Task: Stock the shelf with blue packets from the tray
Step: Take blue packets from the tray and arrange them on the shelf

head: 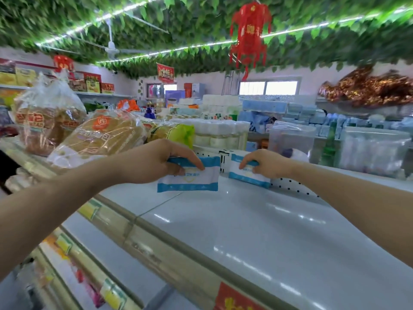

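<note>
- The left hand (154,162) is gripping a flat white plastic packet with blue bands along its top and bottom edges (190,175), fingers curled over the upper edge and thumb behind it.
- This packet is hanging upright from the hand, its lower edge just at the pale glossy shelf top (257,224); whether it is touching cannot be told.
- The right hand (266,163) is closing around a second white-and-blue packet of the same kind (243,175), fingertips pinching its upper blue band.
- That second packet is standing on the shelf top against a white perforated back panel (290,186), just beside the first packet, with a narrow gap between them.
- Both forearms are reaching forward over the shelf.
- Clear-wrapped loaves of brown bread (100,135) are lying on the same shelf level, to the left of the left hand.
- A red price label (237,298) is sticking to the shelf's front edge, near the bottom of the view.
</note>
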`<state>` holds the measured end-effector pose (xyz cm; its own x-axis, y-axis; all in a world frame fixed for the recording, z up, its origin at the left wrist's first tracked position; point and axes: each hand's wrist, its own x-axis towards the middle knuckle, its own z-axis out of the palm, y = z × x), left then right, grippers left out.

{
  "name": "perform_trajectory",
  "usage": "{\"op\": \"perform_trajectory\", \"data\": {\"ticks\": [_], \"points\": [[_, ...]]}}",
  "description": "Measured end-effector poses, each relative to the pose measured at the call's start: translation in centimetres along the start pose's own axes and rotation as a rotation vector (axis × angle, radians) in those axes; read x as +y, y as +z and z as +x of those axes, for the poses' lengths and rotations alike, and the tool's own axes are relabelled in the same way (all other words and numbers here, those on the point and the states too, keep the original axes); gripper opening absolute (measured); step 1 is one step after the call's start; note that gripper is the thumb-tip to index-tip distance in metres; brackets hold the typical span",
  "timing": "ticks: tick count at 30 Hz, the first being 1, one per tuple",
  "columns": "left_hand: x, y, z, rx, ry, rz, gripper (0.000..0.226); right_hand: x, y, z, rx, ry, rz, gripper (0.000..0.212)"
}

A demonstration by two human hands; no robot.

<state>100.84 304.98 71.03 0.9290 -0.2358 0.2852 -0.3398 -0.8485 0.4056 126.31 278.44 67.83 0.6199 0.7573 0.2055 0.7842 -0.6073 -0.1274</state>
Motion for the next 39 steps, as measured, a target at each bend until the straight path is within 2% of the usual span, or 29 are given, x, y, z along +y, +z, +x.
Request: {"op": "perform_trajectory", "data": {"ticks": [7, 16, 28, 39], "points": [[-2.1, 0.6, 2.7, -0.033, 0.025, -0.024, 0.048, 1.0, -0.1, 0.1, 0.062, -0.03, -0.21, 0.041], [-3.8, 3.5, 10.0, -0.057, 0.032, -0.044, 0.04, 3.1, -1.4, -3.2, 0.232, -0.011, -0.128, 0.052], [-4.7, 9.0, 22.3, -0.083, 0.149, -0.262, 0.039, 2.8, -3.3, -15.6, 0.186, -0.034, -0.234, 0.056], [-5.3, 11.2, 23.1, 0.012, 0.304, -0.013, 0.048, 1.9, -4.2, -16.3, 0.196, -0.022, -0.245, 0.053]]}}
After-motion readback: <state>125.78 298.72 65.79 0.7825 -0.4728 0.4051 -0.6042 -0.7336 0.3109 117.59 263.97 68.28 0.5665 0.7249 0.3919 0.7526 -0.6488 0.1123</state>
